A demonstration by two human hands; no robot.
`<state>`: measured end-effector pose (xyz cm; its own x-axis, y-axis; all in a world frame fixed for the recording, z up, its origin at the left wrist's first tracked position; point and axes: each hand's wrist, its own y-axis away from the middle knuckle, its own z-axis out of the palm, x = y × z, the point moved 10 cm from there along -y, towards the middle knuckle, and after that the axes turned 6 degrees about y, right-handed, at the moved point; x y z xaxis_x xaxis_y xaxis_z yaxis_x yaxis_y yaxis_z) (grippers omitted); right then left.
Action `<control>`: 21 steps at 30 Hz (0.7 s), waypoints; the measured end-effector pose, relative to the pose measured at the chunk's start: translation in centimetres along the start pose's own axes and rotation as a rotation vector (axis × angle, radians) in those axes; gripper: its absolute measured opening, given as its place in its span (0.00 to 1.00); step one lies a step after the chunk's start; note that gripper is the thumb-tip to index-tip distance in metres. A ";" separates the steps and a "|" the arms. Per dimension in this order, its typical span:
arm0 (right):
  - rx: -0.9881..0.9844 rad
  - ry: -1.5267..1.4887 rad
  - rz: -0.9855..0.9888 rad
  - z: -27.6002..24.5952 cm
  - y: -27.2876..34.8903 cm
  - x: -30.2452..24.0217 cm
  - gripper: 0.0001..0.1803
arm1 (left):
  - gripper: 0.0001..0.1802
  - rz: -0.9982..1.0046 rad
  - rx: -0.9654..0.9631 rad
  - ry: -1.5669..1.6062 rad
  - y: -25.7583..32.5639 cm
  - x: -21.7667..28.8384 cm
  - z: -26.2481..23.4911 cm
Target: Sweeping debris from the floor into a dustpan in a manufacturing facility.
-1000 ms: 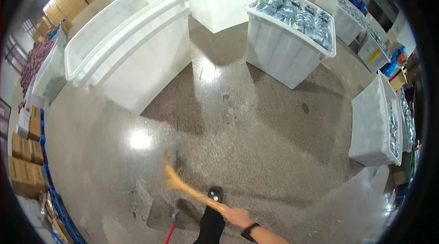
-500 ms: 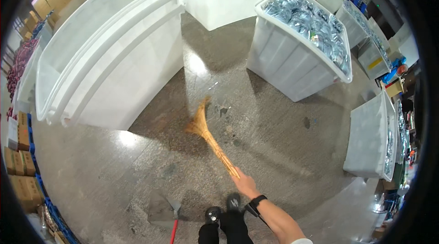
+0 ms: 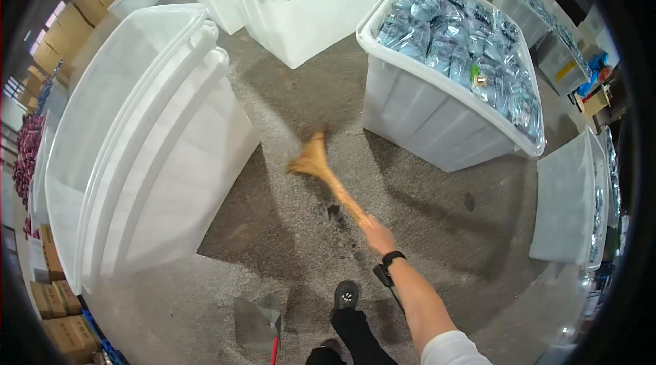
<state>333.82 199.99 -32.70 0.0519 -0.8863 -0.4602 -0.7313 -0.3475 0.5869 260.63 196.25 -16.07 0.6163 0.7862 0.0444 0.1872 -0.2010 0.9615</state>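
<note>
My right hand is wrapped round the handle of a tan straw broom. The broom's flared head points forward and left, against or just over the grey concrete floor. Low on the left, a flat grey dustpan with a red handle is down near my feet. That handle runs out of the lower edge, and what holds it is hidden. My left hand is out of the picture. A dark band with a hanging strap circles my right wrist.
Nested white plastic bins stand at left, and a white bin is ahead. At right is a bin heaped with clear-wrapped items, with another bin beyond it. Cardboard boxes sit at lower left.
I have stepped forward, so the bins look nearer. The broom has come forward with my right hand, and the dustpan has moved along with me, its plate now showing more fully.
</note>
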 end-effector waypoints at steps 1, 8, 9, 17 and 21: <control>0.044 -0.037 0.054 -1.2 -0.7 3.6 0.26 | 0.21 -0.013 -0.038 -0.022 -0.9 0.7 0.0; 0.052 0.011 0.191 -8.7 14.1 21.9 0.25 | 0.20 0.290 -0.093 -0.443 0.1 14.4 3.4; 0.024 -0.012 0.333 -8.5 18.1 26.2 0.26 | 0.20 0.123 -0.092 -0.364 -1.5 14.0 3.1; 0.085 -0.047 0.461 -11.1 27.5 17.3 0.24 | 0.17 -0.082 -0.081 -0.348 -3.8 22.5 1.9; 0.021 -0.155 0.230 -7.2 21.8 10.3 0.24 | 0.14 0.496 -0.205 -0.691 -6.3 29.3 2.9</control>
<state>323.30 181.10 -19.91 -0.2202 -0.8833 -0.4139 -0.7259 -0.1351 0.6745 279.77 218.88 -21.65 0.9282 0.0929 0.3604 -0.3259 -0.2644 0.9077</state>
